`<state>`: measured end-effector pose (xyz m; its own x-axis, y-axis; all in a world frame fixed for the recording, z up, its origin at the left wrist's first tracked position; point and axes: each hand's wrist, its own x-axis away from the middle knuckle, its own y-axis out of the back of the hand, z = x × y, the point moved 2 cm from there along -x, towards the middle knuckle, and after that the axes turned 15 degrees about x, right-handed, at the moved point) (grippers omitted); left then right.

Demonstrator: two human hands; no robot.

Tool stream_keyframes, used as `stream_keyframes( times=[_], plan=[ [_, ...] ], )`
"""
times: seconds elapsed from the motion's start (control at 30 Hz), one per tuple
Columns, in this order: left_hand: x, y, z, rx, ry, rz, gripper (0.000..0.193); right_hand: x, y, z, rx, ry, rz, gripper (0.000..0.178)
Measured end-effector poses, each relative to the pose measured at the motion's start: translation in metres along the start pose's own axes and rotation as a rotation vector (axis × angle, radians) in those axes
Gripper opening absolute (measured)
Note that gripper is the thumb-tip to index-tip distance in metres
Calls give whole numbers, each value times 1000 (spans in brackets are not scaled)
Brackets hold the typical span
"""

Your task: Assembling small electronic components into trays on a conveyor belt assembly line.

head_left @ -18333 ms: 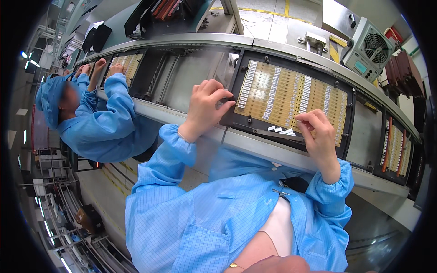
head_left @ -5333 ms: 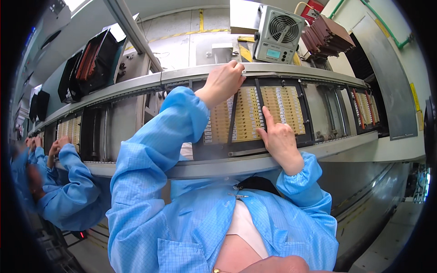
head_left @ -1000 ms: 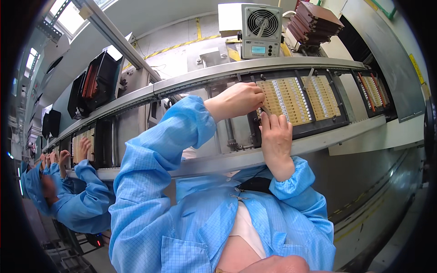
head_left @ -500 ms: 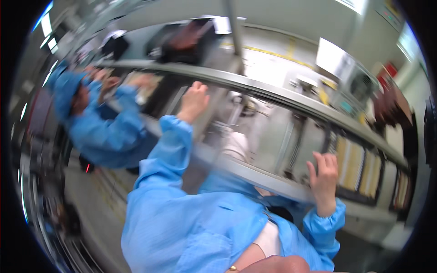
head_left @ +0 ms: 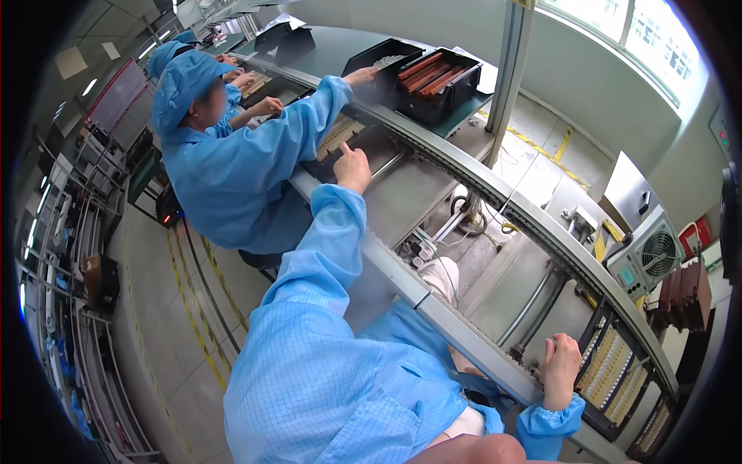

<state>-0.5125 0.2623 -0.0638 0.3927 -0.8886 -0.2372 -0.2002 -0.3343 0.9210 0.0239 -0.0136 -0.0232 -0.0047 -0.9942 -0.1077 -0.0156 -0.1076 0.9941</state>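
Note:
My left hand (head_left: 353, 168) reaches forward over the conveyor, index finger stretched toward the near end of a dark tray with rows of tan pieces (head_left: 338, 136). The other fingers are loosely bent, with nothing visible in them. I cannot tell whether the fingertip touches the tray. On the right, my right hand (head_left: 561, 370) is raised over the conveyor's near rail, its fingers loosely bent and thumb apart, holding nothing visible. Beside it lies a second black tray with rows of tan pieces (head_left: 613, 370) on the conveyor.
A co-worker in blue (head_left: 239, 170) sits at my left, one arm stretched over the line. Beyond the conveyor's far rail (head_left: 464, 172) stand black bins, one holding reddish-brown strips (head_left: 434, 76). A metal post (head_left: 510, 77) and a fan unit (head_left: 655, 251) stand farther right.
My view has swung left, bringing the co-worker and black bins into clearer sight. My left hand now has its index finger pointed at the tray. My right hand stays near the right-hand tray.

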Motion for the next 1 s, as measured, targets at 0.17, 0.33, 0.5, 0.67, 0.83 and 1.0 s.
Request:
stream_keyframes(
  times=[0.17,0.33,0.5,0.67,0.83,1.0],
  plan=[
    [-9,0,3,52,-38,12,22,8,-5,-27,143,-150,55,12],
    [-15,16,1,74,-74,4,21,26,-3,-64,243,-228,-4,18],
    [-11,13,-2,97,-106,-20,20,20,-5,-86,363,-359,150,20],
    [-9,1,-4,115,-132,-27,20,-1,8,-64,390,-388,201,23],
    [-5,0,-14,110,-100,26,21,-39,10,-20,302,-250,122,24],
    [-5,-6,-14,114,-119,12,21,-66,-16,9,131,-157,126,22]
  ],
)
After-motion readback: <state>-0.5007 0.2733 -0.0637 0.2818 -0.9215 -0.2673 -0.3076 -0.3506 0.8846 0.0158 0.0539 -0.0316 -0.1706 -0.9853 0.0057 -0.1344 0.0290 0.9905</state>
